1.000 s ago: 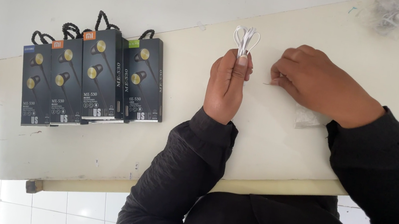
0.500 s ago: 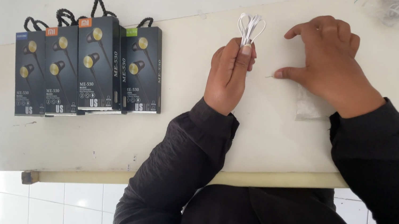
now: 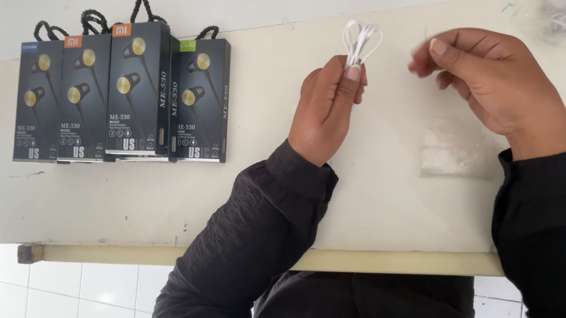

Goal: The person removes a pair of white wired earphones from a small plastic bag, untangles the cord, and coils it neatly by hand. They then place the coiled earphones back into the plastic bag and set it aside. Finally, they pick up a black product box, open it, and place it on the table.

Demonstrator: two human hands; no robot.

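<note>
Coiled white cable (image 3: 360,39) pinched in left hand (image 3: 326,109) above the bench (image 3: 136,211).

Left hand closed into a fist, thumb pressed on the cable, loops sticking out past the fingertips. Right hand (image 3: 498,84) raised just beside the cable, not touching it, fingers curled and half closed; whether anything sits between thumb and forefinger cannot be told. Small clear plastic bag (image 3: 456,148) flat on the bench below the right hand. Four black boxes (image 3: 126,98) with cord handles, side by side on the bench, well apart to the left.
</note>
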